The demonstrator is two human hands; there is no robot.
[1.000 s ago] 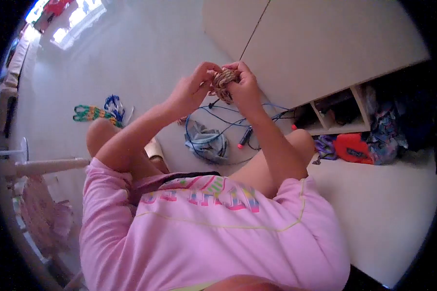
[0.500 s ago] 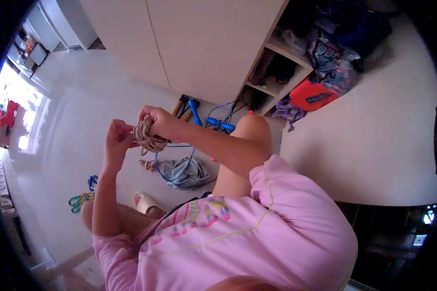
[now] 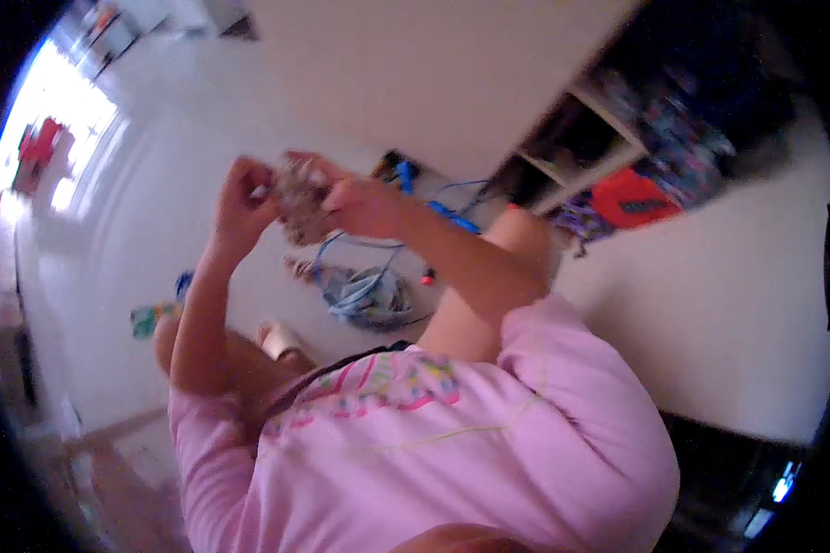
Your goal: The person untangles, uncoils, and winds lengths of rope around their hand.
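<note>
A coiled bundle of brown, twisted rope (image 3: pixel 302 203) is held up in front of me, above the floor, and looks smeared by motion. From its right side my right hand (image 3: pixel 364 201) grips it, fingers and thumb closed around the coil. My left hand (image 3: pixel 246 205) is at the bundle's left edge with its fingers curled in a pinch. What lies between those fingertips is blurred, but it seems to be part of the same rope.
Below lie a grey-blue cloth bundle (image 3: pixel 369 293), a blue cord (image 3: pixel 452 217) with blue handles, and green netting-like cord (image 3: pixel 148 320). An open shelf (image 3: pixel 586 166) with a red bag (image 3: pixel 634 198) stands to the right. My bent knee (image 3: pixel 526 244) is near my right forearm.
The view has shifted, so the floor things sit higher in it. Both hands are still at the rope; my right hand has turned, and my left fingers appear slightly further from the coil.
</note>
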